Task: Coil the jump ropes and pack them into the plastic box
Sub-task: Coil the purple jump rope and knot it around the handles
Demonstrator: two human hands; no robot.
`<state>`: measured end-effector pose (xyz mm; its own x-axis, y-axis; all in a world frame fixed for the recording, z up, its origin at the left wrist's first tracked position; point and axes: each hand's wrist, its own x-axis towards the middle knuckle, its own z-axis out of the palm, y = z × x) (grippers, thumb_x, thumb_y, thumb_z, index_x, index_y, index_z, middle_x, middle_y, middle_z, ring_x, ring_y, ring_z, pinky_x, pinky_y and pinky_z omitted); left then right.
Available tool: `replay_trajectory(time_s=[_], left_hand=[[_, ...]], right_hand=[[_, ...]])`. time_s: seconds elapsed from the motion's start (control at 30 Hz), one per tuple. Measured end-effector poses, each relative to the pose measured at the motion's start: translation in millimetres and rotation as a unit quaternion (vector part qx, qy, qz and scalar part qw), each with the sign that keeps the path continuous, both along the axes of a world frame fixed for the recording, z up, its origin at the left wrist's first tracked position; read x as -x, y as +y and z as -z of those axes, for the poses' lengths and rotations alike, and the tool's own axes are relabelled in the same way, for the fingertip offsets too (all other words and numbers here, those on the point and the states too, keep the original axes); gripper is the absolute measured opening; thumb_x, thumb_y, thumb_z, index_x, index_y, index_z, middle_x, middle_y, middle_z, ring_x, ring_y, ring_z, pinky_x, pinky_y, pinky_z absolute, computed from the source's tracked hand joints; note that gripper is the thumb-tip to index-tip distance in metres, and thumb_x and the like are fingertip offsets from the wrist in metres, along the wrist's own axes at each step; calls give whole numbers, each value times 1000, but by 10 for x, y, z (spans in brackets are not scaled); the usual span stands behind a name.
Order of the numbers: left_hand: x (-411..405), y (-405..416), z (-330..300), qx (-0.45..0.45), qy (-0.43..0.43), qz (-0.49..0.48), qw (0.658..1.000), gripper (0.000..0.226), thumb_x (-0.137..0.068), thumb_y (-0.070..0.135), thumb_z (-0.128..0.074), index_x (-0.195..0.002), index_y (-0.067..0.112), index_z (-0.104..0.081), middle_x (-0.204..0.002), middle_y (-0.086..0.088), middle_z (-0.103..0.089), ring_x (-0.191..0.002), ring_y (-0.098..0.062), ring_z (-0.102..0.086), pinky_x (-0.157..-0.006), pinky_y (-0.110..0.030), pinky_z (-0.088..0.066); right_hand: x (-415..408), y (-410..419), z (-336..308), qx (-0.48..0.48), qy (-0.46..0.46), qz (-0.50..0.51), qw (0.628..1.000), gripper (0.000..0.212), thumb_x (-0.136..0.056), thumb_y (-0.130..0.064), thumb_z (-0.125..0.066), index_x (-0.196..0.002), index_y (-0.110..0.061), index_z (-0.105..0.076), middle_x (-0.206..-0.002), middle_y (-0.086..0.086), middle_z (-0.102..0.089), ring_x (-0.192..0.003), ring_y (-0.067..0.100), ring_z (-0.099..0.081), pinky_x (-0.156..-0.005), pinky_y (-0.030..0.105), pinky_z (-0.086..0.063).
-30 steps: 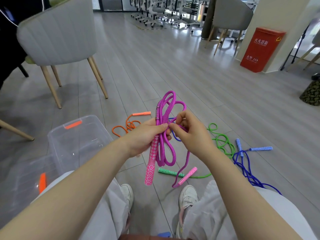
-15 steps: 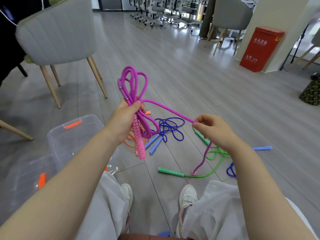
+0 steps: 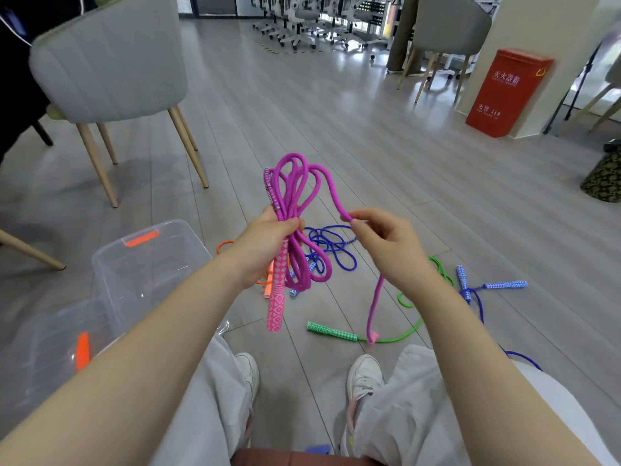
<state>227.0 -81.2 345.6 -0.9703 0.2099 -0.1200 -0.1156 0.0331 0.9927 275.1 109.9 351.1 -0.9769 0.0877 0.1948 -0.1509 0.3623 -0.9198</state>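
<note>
My left hand grips a bundle of folded loops of the purple jump rope together with its pink patterned handle, which hangs down. My right hand pinches the rope's free length just right of the bundle; the tail drops to the floor by my right foot. The clear plastic box with orange latches stands open on the floor at the left. A blue rope, a green rope, an orange rope and a second blue rope lie loose on the floor.
A grey chair on wooden legs stands at the back left. The clear box lid lies beside my left knee. A red fire cabinet stands at the right by a pillar. Office chairs fill the far background.
My right hand has swung the free rope length back in toward the bundle, forming a further loop over the top. The left hand kept its grip and dropped slightly toward the middle.
</note>
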Motion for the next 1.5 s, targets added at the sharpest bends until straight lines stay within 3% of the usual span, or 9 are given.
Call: replay_trajectory(time_s=[0.1, 0.17, 0.37, 0.63, 0.87, 1.0, 1.13, 1.33, 1.5], left_hand=[[-35, 50, 6, 14, -1, 19, 1000, 7, -98, 15, -48, -97, 16, -55, -86, -8, -54, -65, -16, -52, -62, -31, -47], [-48, 69, 9, 21, 0, 31, 999, 8, -99, 19, -48, -102, 18, -55, -87, -7, -55, -68, -16, -53, -64, -32, -47], [-130, 155, 47, -1, 32, 54, 998, 7, -96, 19, -55, -103, 20, -58, -74, 11, -61, -67, -2, -57, -63, -20, -48], [-170, 207, 37, -10, -12, 79, 997, 22, -84, 10, -53, -104, 17, -57, -91, -9, -56, -83, -20, -55, -71, -34, -49], [-209, 253, 86, 34, 16, 90, 995, 40, -87, 0, -54, -124, 16, -53, -103, -2, -68, -101, -19, -63, -92, -38, -51], [-205, 257, 78, 34, 19, 92, 995, 36, -88, 1, -51, -117, 21, -54, -98, -1, -63, -95, -17, -59, -91, -40, -50], [-218, 239, 70, 20, 11, 110, 994, 35, -86, 2, -50, -116, 21, -54, -94, -3, -61, -89, -16, -58, -81, -34, -49], [-274, 287, 137, -10, -3, 135, 991, 61, -72, 13, -55, -132, 22, -49, -120, -10, -65, -112, -24, -62, -99, -41, -49], [-252, 280, 106, -101, -47, 170, 979, 39, -91, 12, -47, -130, 7, -54, -123, -9, -65, -107, -18, -64, -96, -32, -51]], right_hand=[[-14, -74, -3, 3, -24, -25, 999, 36, -96, -5, -47, -101, -32, -70, -83, -7, -61, -63, -3, -51, -66, 19, -38], [-21, -108, 10, -13, -2, -20, 1000, 42, -95, -5, -50, -95, -43, -68, -99, 0, -63, -77, 5, -55, -72, 23, -42], [-55, -221, 14, 89, -15, -16, 996, 22, -87, -1, -66, -87, -22, -58, -79, 1, -60, -64, 10, -51, -62, 21, -46], [-100, -332, 11, 146, -31, 26, 988, 28, -81, 3, -72, -73, -15, -51, -72, 9, -63, -50, 4, -58, -46, 12, -41], [-79, -384, 67, 224, -36, 55, 972, 26, -81, 8, -67, -71, -12, -55, -74, 7, -65, -62, 12, -61, -56, 18, -48], [-59, -350, 72, 233, -40, 42, 971, 28, -82, 16, -57, -73, -10, -56, -76, 5, -69, -72, 15, -67, -71, 24, -56], [-68, -341, 54, 207, -48, 65, 975, 26, -78, 11, -68, -75, -11, -55, -76, 8, -67, -67, 16, -67, -67, 26, -55], [-106, -331, 55, 237, -67, 44, 968, 30, -75, 12, -71, -70, -12, -53, -70, 7, -66, -62, 16, -64, -61, 27, -56], [-89, -307, 74, 206, -47, 43, 977, 29, -77, 8, -73, -69, -14, -55, -74, 8, -70, -69, 20, -68, -66, 31, -58]])
